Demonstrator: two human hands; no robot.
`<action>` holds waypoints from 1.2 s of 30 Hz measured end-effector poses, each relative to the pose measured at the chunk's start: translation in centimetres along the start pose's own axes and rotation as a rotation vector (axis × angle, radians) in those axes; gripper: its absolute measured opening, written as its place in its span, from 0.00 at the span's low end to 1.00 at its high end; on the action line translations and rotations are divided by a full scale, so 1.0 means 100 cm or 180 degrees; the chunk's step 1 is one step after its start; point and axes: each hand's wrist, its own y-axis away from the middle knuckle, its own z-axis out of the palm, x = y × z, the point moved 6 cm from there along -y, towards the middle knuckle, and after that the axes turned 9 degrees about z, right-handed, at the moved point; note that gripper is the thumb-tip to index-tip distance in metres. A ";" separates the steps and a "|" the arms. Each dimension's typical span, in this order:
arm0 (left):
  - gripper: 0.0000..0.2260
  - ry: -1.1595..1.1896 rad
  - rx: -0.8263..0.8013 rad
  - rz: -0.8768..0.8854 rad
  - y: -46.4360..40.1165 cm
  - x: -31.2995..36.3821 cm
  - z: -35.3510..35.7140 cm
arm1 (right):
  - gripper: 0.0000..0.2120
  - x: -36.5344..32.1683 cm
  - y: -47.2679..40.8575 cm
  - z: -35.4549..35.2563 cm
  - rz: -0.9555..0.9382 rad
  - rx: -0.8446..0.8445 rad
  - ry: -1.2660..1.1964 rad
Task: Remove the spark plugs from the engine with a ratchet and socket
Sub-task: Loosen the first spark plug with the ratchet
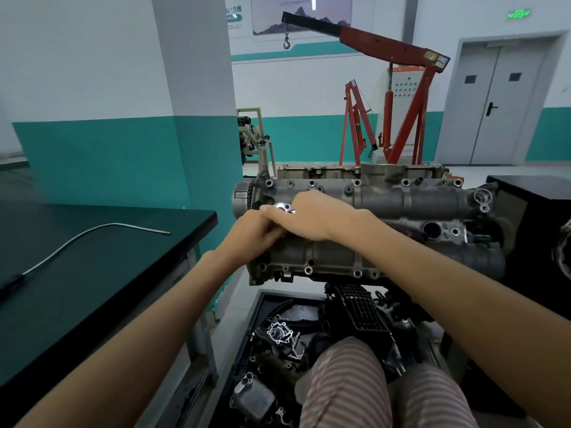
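A grey aluminium engine (386,199) sits on a stand in front of me, its cam cover facing up. Over its left end both my hands meet on a chrome ratchet (282,207). Only the ratchet's round head shows, between my fingers. My right hand (312,213) lies over the head from the right, fingers curled around it. Just below and to the left, my left hand (258,231) is closed on the part underneath, most likely the handle. The socket and the spark plugs are hidden under my hands.
A black workbench (92,273) stands at my left with a flexible metal pick-up tool (71,242) lying on it. Below the engine a black tray (256,335) holds several loose engine parts. A red engine crane (401,97) stands behind, and a black cabinet (537,196) is at right.
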 end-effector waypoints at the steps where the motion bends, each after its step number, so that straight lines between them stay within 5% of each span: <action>1: 0.06 -0.0043 -0.0003 -0.0075 0.000 -0.002 0.001 | 0.31 0.002 0.001 0.003 0.0053 -0.0057 -0.0157; 7: 0.19 0.0020 0.0165 -0.0122 -0.001 0.000 -0.002 | 0.31 0.003 -0.002 -0.002 0.0100 0.0059 -0.0151; 10: 0.17 -0.0027 0.0293 -0.0062 0.001 -0.002 -0.002 | 0.31 0.006 -0.002 -0.001 0.0281 0.0012 -0.0311; 12: 0.13 0.0020 0.0321 -0.0026 0.002 -0.001 -0.003 | 0.30 0.012 0.005 0.013 0.0683 -0.0552 -0.1360; 14: 0.15 -0.0009 0.0386 -0.0096 0.002 -0.003 -0.002 | 0.29 0.004 0.020 0.042 0.1197 -0.1503 -0.3196; 17: 0.09 -0.0088 0.0159 -0.0376 0.004 -0.010 0.004 | 0.29 -0.020 0.032 0.062 0.1504 -0.1844 -0.4706; 19: 0.09 -0.0194 0.0135 -0.0368 0.003 -0.013 0.005 | 0.29 -0.016 0.029 0.054 0.1478 -0.1527 -0.4051; 23: 0.02 -0.0078 0.0298 0.0085 -0.001 -0.001 0.000 | 0.30 -0.003 0.014 0.001 0.0425 -0.0353 -0.0431; 26: 0.12 -0.0076 0.0391 0.0162 -0.002 0.003 -0.005 | 0.28 -0.010 0.008 -0.008 0.0069 -0.0056 0.0249; 28: 0.08 -0.0133 0.0276 0.0056 -0.001 0.001 -0.001 | 0.29 -0.006 0.012 0.000 0.0214 -0.0123 -0.0382; 33: 0.08 -0.0834 -0.0120 -0.0566 0.001 -0.011 0.012 | 0.25 -0.022 0.042 0.053 0.1282 -0.1780 -0.4486; 34: 0.07 -0.0948 -0.0221 -0.0590 0.000 -0.009 0.012 | 0.25 -0.024 0.042 0.055 0.1300 -0.1689 -0.4478; 36: 0.11 -0.0910 0.0041 -0.0296 -0.002 -0.002 0.007 | 0.27 -0.015 0.033 0.039 0.0929 -0.0927 -0.2784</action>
